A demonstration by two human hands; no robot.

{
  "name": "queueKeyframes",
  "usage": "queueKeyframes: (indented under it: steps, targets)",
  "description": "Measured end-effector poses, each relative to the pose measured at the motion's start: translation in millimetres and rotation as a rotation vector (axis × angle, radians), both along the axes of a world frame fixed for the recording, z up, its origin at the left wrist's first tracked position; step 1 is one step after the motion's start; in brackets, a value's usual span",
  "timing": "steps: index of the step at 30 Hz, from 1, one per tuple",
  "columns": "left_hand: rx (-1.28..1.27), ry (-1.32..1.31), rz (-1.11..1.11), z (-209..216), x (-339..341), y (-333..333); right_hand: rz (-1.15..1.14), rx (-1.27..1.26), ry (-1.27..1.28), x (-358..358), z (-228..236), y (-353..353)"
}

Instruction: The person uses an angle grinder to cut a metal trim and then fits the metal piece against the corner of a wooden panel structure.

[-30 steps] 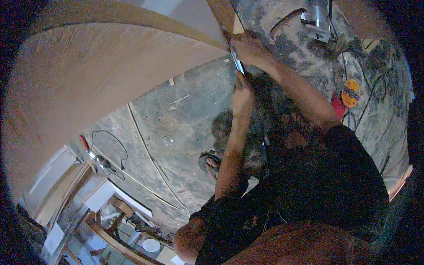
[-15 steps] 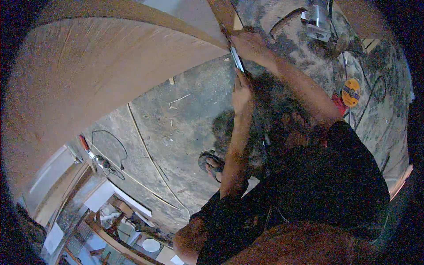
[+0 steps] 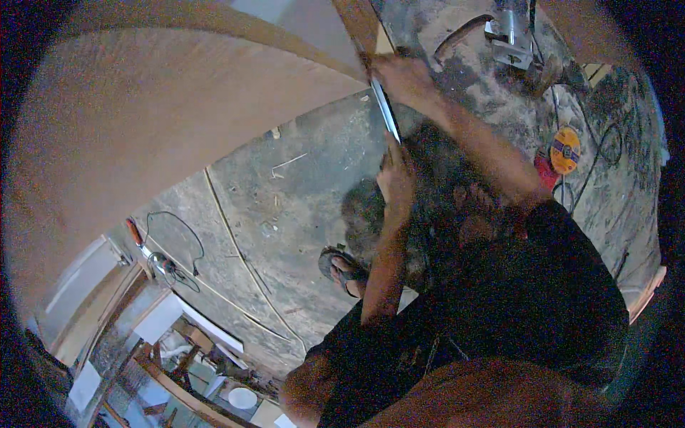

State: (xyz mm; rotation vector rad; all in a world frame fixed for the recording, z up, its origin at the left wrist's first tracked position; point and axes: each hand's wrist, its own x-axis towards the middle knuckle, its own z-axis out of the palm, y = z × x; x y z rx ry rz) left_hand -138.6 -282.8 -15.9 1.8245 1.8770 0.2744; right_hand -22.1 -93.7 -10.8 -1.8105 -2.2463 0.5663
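Observation:
A long, narrow, shiny strip runs down from the corner of a large wooden panel. My left hand is closed around its lower part, with fingers pointing up along it. At the strip's upper end, my right hand grips where the strip meets a brown wooden edge; its fingertips are partly hidden. Between the hands a length of strip lies bare, catching light. Below my left hand the strip is lost in dark shadow, so its kind is hard to tell.
A sandalled foot and another foot rest on the stained floor. To the right are a yellow disc, cables and a metal tool. A corded power tool, thin strips and a wooden frame lie left.
My left hand has slid down along the strip toward me, baring more of it between the hands. My right hand stays near the panel corner.

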Motion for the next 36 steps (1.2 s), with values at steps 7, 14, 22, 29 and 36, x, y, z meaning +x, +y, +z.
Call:
queueKeyframes:
  steps: [7, 14, 22, 29, 36]
  targets:
    - [-0.015, -0.021, 0.055, 21, -3, 19, 0.013, 0.156, 0.147, -14, 25, 4]
    - [-0.009, -0.168, 0.087, 17, -9, 6, 0.03, 0.054, 0.117, -16, 25, -21]
    - [-0.08, -0.249, 0.121, 30, 3, -12, 0.06, 0.045, 0.031, -8, 18, -40]
    - [0.015, -0.26, 0.179, 23, -4, -26, -0.016, -0.074, 0.117, -11, 25, -62]
    - [-0.01, -0.307, 0.245, 11, -4, -1, -0.051, 0.045, 0.208, -19, 24, -37]
